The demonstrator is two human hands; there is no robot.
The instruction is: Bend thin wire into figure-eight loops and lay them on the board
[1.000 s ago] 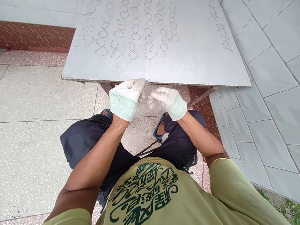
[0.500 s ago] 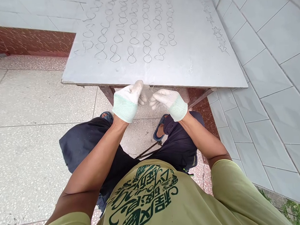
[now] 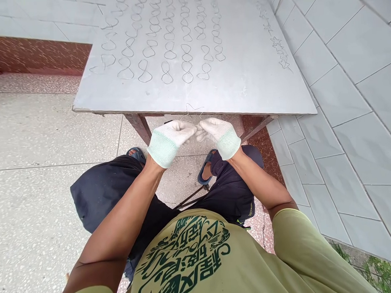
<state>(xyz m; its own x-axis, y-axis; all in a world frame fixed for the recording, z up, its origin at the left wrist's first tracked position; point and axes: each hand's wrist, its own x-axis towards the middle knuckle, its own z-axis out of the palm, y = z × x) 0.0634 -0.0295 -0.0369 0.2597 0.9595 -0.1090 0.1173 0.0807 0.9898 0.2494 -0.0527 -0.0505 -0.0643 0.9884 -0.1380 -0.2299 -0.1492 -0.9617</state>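
Pinching a thin bent wire (image 3: 194,109) with the left hand (image 3: 174,132) and the right hand (image 3: 216,128) at the centre of the frame, just below the near edge of the counter (image 3: 238,93). In the left hand, drawn a little lower since half a second ago, with the thumb brought down from its raised pose and the fingertips closed together where loosely parted before. In the right hand, gripping much as before, with thumb and fingers bunched and little change of place. Now fingertip to fingertip or very nearly; too crowded to tell whether touching. Turned differently too, with more of the wire spread above the fingertips in a peak across the counter's edge, instead of running down through the gap between. Still showing figure-eight wires (image 3: 186,61) in columns from upper left to upper centre, and a chain of wire stars (image 3: 278,47) along the upper right, unmoved apart from a slight leftward slide of the whole view.
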